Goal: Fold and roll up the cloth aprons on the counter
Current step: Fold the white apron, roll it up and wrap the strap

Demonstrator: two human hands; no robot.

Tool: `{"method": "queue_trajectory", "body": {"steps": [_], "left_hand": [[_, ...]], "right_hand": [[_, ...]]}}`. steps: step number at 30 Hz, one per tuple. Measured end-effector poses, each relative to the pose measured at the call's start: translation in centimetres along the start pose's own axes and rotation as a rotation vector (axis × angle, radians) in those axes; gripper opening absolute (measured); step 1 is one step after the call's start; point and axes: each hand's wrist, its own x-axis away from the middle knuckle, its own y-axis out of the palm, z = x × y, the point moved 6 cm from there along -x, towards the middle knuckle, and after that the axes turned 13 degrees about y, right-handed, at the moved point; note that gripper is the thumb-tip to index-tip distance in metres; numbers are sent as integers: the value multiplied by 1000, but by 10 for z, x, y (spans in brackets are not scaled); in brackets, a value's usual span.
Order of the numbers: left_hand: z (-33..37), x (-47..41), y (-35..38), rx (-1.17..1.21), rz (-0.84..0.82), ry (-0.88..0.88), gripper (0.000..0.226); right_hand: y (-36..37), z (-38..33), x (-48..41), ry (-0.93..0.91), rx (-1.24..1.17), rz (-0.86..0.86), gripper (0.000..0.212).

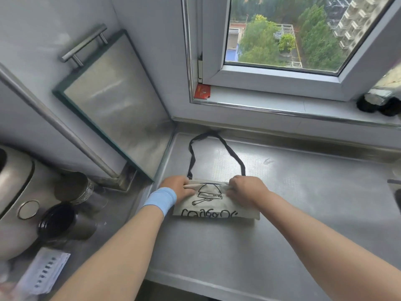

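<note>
Apparently starting the roll on the folded apron (217,206) near the bench's (282,224) left edge, far fold pinched at each end by left grip (179,187) and right grip (245,190), strap (235,158) looping toward the back edge; next, turn both ends over evenly.

The beige cloth apron (217,206) carries black line drawings and lettering; its thin fabric strap (229,150) is black; the soft wristband (161,199) is pale blue.

Left hand (179,188), right hand (246,189) curled, pinching apron (217,206) fold.
</note>
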Motion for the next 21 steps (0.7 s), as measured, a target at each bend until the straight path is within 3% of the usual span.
{"method": "queue_trajectory", "body": {"steps": [2, 4, 6, 8, 10, 15, 19, 21], "left_hand": [[0, -6, 1, 35, 95, -18, 21], [9, -7, 5, -126, 270, 22, 31], [31, -6, 13, -253, 434, 131, 36], [57, -5, 29, -308, 483, 324, 28], [73, -6, 50, -367, 416, 435, 28], [59, -23, 77, -415, 95, 305, 68], [52, -32, 78, -448, 16, 303, 64], [51, -36, 79, -451, 7, 286, 64]], "right_hand": [[1, 4, -11, 19, 7, 68, 34], [3, 7, -15, 28, 4, 96, 36], [9, 9, -19, 23, -14, 105, 35], [12, 10, -19, 9, -44, 126, 33], [14, 11, -15, -6, -87, 176, 32], [26, 17, -10, -12, -128, 227, 25], [23, 11, -7, 45, 25, 279, 22], [18, 1, -5, 94, 144, 367, 31]]}}
